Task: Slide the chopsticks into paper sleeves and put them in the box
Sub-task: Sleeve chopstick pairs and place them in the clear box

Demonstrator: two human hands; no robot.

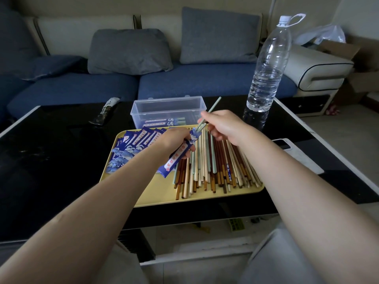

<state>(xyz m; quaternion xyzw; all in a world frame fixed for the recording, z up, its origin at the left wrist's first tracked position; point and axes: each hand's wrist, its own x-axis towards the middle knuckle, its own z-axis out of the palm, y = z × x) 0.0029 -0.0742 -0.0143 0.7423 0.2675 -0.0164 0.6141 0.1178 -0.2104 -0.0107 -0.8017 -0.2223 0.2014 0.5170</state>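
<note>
While the left hand grips a blue paper sleeve with its fingers curled round the middle, the sleeve lies tilted, its open mouth raised toward the right hand; the right hand pinches a pale green pair of chopsticks between thumb and fingers, the lower tips sitting at the mouth of the sleeve, the upper ends pointing up and away toward the bottle; how far the tips have entered cannot be told.

Both hands are held above a yellow tray on the black tabletop; on the right part of the tray lies a loose heap of chopsticks, brown, cream and pale green, roughly parallel, thick ends toward the person; on the left part lies a fanned pile of empty sleeves, blue with wave print, partly hidden by the left forearm.

Just behind the tray stands a clear plastic box, lid off or folded back, with a few sleeved pairs lying flat on its bottom; right of the box, apart from it, stands a tall clear water bottle, upright, capped, partly filled; left of the box, near the far edge, lies a dark wrapped packet; a white flat item lies at the right edge.

Beyond the tabletop stands a blue sofa with grey cushions.
</note>
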